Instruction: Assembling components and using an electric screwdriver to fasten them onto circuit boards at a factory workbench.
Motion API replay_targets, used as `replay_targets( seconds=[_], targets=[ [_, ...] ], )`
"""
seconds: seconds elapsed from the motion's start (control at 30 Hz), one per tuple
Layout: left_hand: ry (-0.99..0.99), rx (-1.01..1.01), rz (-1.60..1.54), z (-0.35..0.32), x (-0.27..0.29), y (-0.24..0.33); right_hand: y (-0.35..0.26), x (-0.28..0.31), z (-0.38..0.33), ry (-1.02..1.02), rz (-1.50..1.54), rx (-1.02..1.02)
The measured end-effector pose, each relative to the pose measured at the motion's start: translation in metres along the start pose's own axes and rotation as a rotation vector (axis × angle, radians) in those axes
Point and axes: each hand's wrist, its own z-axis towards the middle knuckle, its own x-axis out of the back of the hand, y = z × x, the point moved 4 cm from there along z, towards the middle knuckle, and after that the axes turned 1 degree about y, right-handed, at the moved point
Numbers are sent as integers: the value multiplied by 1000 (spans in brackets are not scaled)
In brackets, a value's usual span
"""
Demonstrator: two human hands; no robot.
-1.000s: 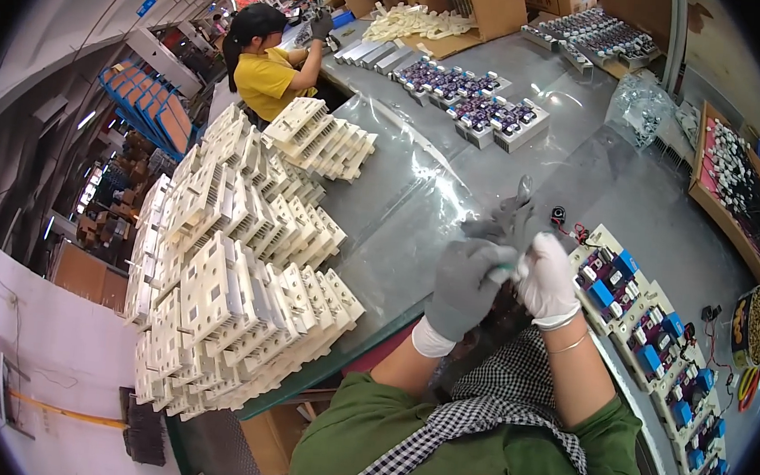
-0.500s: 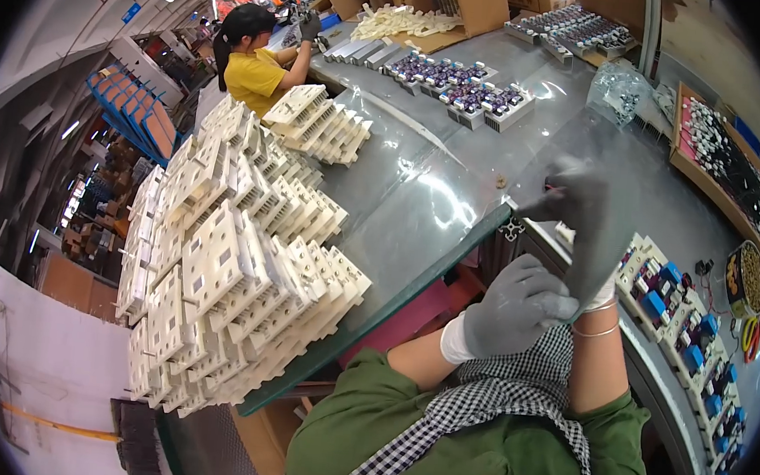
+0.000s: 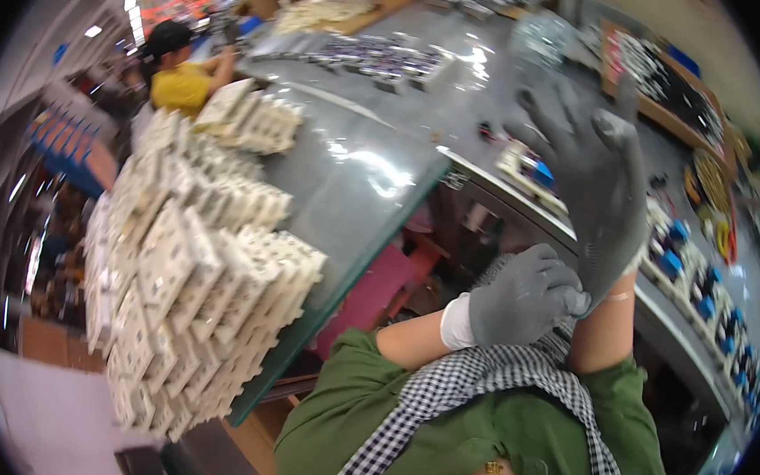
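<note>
Both my hands wear grey gloves. My left hand (image 3: pixel 525 295) is closed, its fingertips pinching the cuff of the grey glove (image 3: pixel 607 246) at my right wrist. Above it my right hand (image 3: pixel 593 156) is raised with fingers spread, somewhat smeared by motion, and holds nothing. Behind my right hand lies a cream plastic base with a blue part (image 3: pixel 528 171) on the bench. A row of similar bases with blue parts (image 3: pixel 705 299) runs along the bench to the right of my right forearm.
Tall stacks of cream plastic plates (image 3: pixel 189 285) crowd the left side of the grey bench (image 3: pixel 377 161). Metal heat-sink blocks (image 3: pixel 385 59) stand at the back, near a clear plastic bag (image 3: pixel 541 40). A carton of small parts (image 3: pixel 669 86) sits at right. A person in yellow (image 3: pixel 180 83) works at far left.
My right hand's fingers have spread apart and risen, while my left hand keeps hold of the cuff. The view has turned, shifting the stacks and bench leftward.
</note>
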Motion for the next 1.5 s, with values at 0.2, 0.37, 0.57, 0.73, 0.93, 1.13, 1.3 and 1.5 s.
replay_targets(
  seconds=[0.2,0.37,0.57,0.73,0.93,1.13,1.3,1.5],
  targets=[
    [-257,-17,-179,-4,-55,-2,-62,70,-37,479,-391,228],
    [-12,42,-39,6,-37,-33,-138,91,-110,506,-1577,467],
    [379,521,510,-11,52,-155,-263,157,-216,702,-2422,273],
    [341,600,869,-16,83,-242,-311,171,-218,815,-2588,93],
    [50,818,950,-15,77,-265,-293,198,-209,785,-2487,6],
    [-89,773,1015,-13,65,-274,-277,216,-224,732,-2535,-188],
    [-97,778,1008,-29,72,-275,-264,215,-220,818,-2447,-84],
    [-155,819,1041,-30,83,-275,-257,227,-222,935,-2387,59]
  ],
)
